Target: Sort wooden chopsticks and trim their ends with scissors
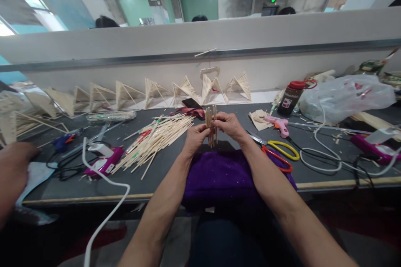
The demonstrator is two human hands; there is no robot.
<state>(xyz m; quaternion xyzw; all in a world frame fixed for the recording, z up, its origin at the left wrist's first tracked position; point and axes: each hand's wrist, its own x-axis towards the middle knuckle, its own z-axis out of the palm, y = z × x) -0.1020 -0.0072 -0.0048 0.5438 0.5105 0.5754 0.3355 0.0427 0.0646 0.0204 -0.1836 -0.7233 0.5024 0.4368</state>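
Note:
A small bundle of thin wooden sticks (208, 119) stands upright between my hands, above the table's front part. My left hand (197, 137) grips the bundle from its left side. With thumb and fingertips, my right hand (228, 124) pinches sticks on the right side of it. Just left of my hands lies a loose pile of similar wooden sticks (163, 135). Beneath my forearms a purple cloth (219, 175) covers the table edge. Scissors (275, 150) with yellow and red handles lie right of my right wrist.
Several fan-shaped stick structures (184, 89) line the back wall. A pink glue gun (280, 125), a dark bottle (290, 99) with red lid and a plastic bag (347, 96) are at right. Purple power strips (108, 162) and cables lie about. Another person's hand (17, 171) is at left.

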